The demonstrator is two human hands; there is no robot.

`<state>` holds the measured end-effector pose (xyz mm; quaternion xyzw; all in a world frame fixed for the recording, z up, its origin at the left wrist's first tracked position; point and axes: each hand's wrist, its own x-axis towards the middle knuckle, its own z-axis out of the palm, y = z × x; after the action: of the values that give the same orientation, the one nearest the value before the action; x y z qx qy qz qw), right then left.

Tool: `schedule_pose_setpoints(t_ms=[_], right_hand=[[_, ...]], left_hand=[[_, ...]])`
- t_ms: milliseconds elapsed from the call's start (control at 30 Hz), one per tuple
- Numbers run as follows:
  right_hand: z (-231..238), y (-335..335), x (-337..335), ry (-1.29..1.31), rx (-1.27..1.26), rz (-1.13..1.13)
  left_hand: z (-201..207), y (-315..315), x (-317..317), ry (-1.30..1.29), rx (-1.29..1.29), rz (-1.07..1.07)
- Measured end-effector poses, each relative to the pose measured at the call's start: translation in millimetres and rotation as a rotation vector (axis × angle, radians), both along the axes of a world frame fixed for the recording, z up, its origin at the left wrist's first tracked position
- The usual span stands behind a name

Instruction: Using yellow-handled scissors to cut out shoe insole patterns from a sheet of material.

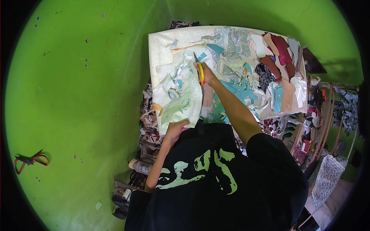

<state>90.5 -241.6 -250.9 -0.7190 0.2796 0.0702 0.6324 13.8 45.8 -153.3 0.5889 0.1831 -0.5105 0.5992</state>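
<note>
My right hand [208, 74] is closed round the yellow and orange handle of a pair of scissors [201, 73], whose dark blades point away from me. The blades lie at the far right edge of a pale, whitish sheet of material [175, 112]. At the near edge of that sheet, my left hand [176, 129] grips it between thumb and fingers. Small teal and white scraps are scattered over it. A teal offcut [215, 48] lies just beyond the scissors, and more teal pieces [239, 92] are heaped right of the sheet.
The work is on a cream-covered board [160, 43]. Maroon [283, 50], tan [287, 94] and white cut pieces cover its right side. Scraps pile underneath. A green wall [84, 100] stands at left, with red-handled cutters [31, 160] against it. Wooden racks [327, 119] are at right.
</note>
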Motion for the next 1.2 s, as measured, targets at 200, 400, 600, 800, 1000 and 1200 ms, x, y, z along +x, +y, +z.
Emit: schedule_pose_setpoints(t_ms=[200, 400, 600, 800, 1000, 1200], right_hand=[[47, -8, -43, 0.177, 0.352, 0.211], [75, -30, -138, 0.095, 0.446, 0.263], [55, -43, -213, 0.192, 0.436, 0.108], [63, -53, -260, 0.244, 0.372, 0.015], [79, -68, -275, 0.23, 0.367, 0.072], [78, -111, -263, 0.25, 0.316, 0.251]], left_hand=[[-18, -4, 12, -0.098, -0.042, 0.194], [-27, -28, 55, -0.224, -0.241, 0.501], [-69, -67, 63, -0.399, -0.141, 0.022], [-89, -148, -10, -1.014, 0.537, -0.452], [-92, -160, -31, -1.152, 0.706, -0.424], [-110, -160, -29, -0.968, 0.546, -0.34]])
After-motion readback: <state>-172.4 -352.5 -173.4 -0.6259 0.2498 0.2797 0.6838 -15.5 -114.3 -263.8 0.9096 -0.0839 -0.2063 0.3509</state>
